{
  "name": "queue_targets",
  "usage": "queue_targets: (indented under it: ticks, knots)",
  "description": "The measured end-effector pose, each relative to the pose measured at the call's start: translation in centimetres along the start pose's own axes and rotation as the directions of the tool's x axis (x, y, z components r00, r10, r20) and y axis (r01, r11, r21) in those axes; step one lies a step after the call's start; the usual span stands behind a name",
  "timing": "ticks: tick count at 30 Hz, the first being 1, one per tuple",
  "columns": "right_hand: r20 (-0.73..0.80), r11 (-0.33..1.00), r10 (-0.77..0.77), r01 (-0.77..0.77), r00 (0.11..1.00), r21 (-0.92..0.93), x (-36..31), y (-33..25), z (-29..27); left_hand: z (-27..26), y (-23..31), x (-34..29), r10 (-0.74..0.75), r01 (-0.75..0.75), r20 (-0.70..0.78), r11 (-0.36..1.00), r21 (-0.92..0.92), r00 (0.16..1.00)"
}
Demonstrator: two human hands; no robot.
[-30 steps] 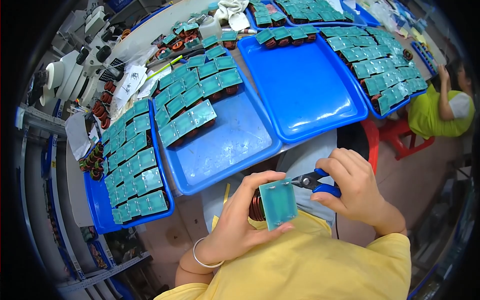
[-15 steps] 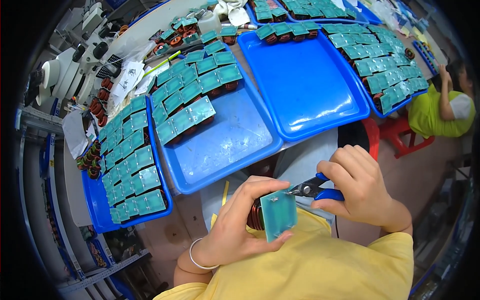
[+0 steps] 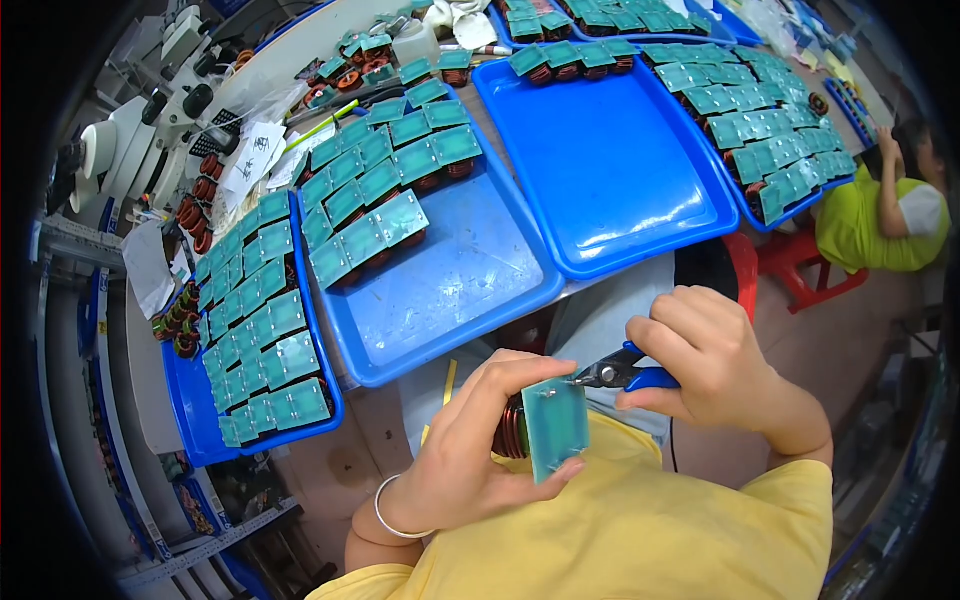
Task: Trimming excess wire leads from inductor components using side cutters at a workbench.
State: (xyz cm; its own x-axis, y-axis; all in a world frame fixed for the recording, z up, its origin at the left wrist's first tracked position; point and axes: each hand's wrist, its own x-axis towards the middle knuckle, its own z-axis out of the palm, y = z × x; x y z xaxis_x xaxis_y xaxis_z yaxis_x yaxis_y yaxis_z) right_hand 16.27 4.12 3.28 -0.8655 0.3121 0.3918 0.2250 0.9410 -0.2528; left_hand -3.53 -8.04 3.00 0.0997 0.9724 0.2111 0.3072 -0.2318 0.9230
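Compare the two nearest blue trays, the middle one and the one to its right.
The middle tray carries rows of green boards across its far half, with its near half bare. The right tray holds only one row along its far edge, the rest bare. Both are blue, rimmed and rectangular.

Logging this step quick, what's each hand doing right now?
Left hand: closed on a green circuit board with a copper coil.
Right hand: closed on blue-handled cutters, tip at the board's top edge.

A left hand (image 3: 470, 450) holds a green circuit board (image 3: 555, 428) while the right hand (image 3: 715, 355) sets blue-handled cutters (image 3: 625, 374) against its top edge, blue trays (image 3: 470, 290) beyond.
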Motion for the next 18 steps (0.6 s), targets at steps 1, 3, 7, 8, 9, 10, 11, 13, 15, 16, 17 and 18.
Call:
queue_targets:
  ticks: [1, 3, 7, 8, 9, 10, 11, 13, 15, 16, 17, 18]
  knots:
    - [0.004, 0.999, 0.009, -0.009, 1.000, 0.033, -0.1, 0.1, 0.3, 0.0, 0.0, 0.0, -0.028, 0.028, 0.003, 1.000, 0.010, 1.000]
    - [-0.015, 0.998, 0.016, -0.015, 1.000, 0.060, -0.4, 0.4, 1.1, 0.0, 0.2, 0.1, -0.060, 0.059, 0.021, 0.997, 0.043, 0.998]
    - [-0.042, 0.990, 0.053, -0.047, 0.998, 0.137, -1.7, 1.0, 3.0, 0.5, -0.1, 0.2, -0.137, 0.136, 0.035, 0.990, 0.028, 0.990]
    - [-0.043, 0.990, 0.052, -0.046, 0.998, 0.136, -1.8, 1.0, 3.1, 0.5, -0.1, 0.3, -0.136, 0.135, 0.034, 0.990, 0.029, 0.990]
    - [-0.050, 0.980, 0.079, -0.068, 0.996, 0.187, -1.9, 1.0, 3.2, 0.5, -0.2, 0.4, -0.097, 0.095, 0.042, 0.995, 0.034, 0.994]
    - [-0.056, 0.967, 0.106, -0.090, 0.993, 0.238, -2.0, 1.0, 3.2, 0.6, -0.2, 0.5, -0.057, 0.055, 0.050, 0.998, 0.038, 0.997]
    - [-0.057, 0.967, 0.109, -0.092, 0.992, 0.238, -1.8, 0.9, 3.0, 0.6, -0.2, 0.5, -0.057, 0.056, 0.053, 0.998, 0.037, 0.997]
    - [-0.079, 0.975, 0.084, -0.066, 0.993, 0.211, -1.0, 0.4, 2.4, 0.6, -0.2, 0.6, -0.065, 0.063, 0.049, 0.998, 0.031, 0.997]
    - [-0.064, 0.977, 0.086, -0.072, 0.994, 0.199, -0.8, 0.1, 2.2, 0.6, -0.1, 0.5, -0.069, 0.067, 0.052, 0.997, 0.042, 0.996]
    - [-0.047, 0.980, 0.087, -0.076, 0.995, 0.186, -0.7, 0.0, 2.0, 0.5, -0.1, 0.5, -0.071, 0.069, 0.053, 0.996, 0.053, 0.996]
    - [-0.048, 0.980, 0.087, -0.077, 0.995, 0.185, -0.6, -0.2, 1.7, 0.5, -0.2, 0.5, -0.071, 0.068, 0.054, 0.996, 0.054, 0.996]
    - [-0.034, 0.978, 0.096, -0.088, 0.995, 0.187, -0.5, -0.3, 1.3, 0.6, -0.2, 0.5, -0.057, 0.055, 0.045, 0.997, 0.052, 0.997]
